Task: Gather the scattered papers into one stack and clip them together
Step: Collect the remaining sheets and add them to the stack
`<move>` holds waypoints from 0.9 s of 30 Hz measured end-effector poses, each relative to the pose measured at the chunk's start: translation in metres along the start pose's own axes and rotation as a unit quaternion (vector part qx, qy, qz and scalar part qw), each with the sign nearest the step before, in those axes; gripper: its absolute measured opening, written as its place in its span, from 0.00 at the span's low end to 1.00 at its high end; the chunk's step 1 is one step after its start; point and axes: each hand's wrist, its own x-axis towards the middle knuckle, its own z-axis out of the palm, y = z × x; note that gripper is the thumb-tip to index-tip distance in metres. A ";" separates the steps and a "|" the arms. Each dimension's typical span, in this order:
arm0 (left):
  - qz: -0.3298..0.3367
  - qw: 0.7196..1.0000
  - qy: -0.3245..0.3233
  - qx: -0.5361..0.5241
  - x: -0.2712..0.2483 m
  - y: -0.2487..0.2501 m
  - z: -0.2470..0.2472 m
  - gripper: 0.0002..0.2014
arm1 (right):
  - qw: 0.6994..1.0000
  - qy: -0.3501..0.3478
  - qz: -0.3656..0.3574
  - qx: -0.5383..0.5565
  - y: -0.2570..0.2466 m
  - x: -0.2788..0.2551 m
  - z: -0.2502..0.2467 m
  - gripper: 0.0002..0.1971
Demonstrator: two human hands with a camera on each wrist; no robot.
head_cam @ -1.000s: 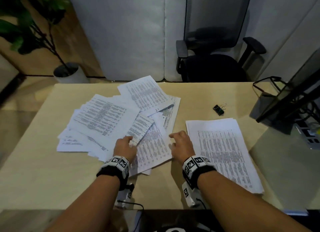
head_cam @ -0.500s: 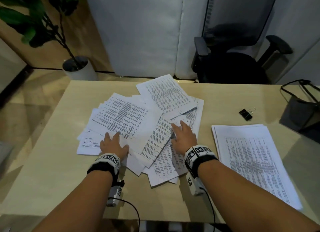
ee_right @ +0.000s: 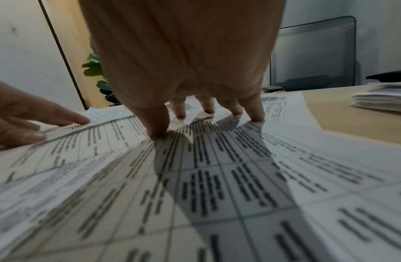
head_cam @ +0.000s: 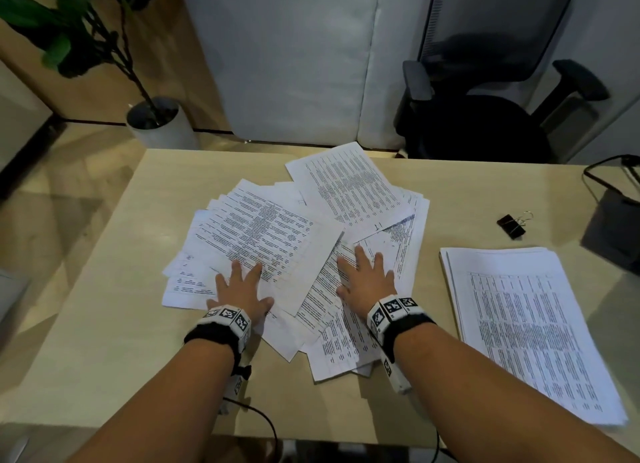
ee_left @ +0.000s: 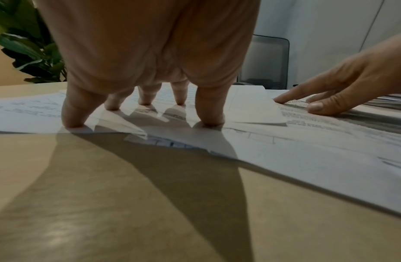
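Scattered printed papers (head_cam: pixel 304 227) lie fanned over the middle of the wooden desk (head_cam: pixel 104 324). My left hand (head_cam: pixel 239 286) lies on the left sheets, fingers spread and straight, fingertips (ee_left: pixel 74 122) pressing the paper (ee_left: pixel 26 113). My right hand (head_cam: pixel 367 275) lies flat on the right sheets with straight fingers; its fingertips (ee_right: pixel 158 133) press a printed table sheet (ee_right: pixel 206 186). A neater stack of papers (head_cam: pixel 526 324) sits to the right, seen edge-on as a stack (ee_right: pixel 381 101) in the right wrist view. A black binder clip (head_cam: pixel 512 224) lies beyond that stack.
A black office chair (head_cam: pixel 485 116) stands behind the desk. A potted plant (head_cam: pixel 156 123) is on the floor at far left. A dark monitor base with cables (head_cam: pixel 616 227) sits at the desk's right edge. Bare desk surface lies left of the papers.
Both hands have moved forward and left over the scattered pile and flattened from curled to spread fingers. The view has shifted left, so the stack and clip appear further right.
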 end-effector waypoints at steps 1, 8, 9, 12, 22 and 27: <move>-0.002 1.000 -0.001 0.001 -0.003 0.000 0.001 0.38 | 1.000 -0.002 0.000 0.000 0.000 -0.004 0.001 0.32; 0.004 1.000 0.014 0.006 -0.029 -0.003 0.020 0.41 | 1.000 -0.015 -0.012 -0.008 0.011 -0.034 0.006 0.31; 0.005 1.000 0.013 0.012 -0.031 -0.004 0.024 0.44 | 1.000 -0.016 -0.013 -0.009 0.013 -0.039 0.007 0.31; -0.012 1.000 -0.005 0.028 -0.041 -0.001 0.029 0.50 | 1.000 -0.012 -0.013 -0.017 0.018 -0.051 0.012 0.28; -0.136 0.981 0.070 -0.116 -0.053 -0.007 0.012 0.49 | 0.997 0.063 0.023 -0.036 0.006 -0.045 -0.020 0.23; -0.112 0.990 0.050 -0.072 -0.059 -0.015 0.017 0.53 | 0.997 0.057 -0.054 0.002 -0.016 -0.018 -0.030 0.27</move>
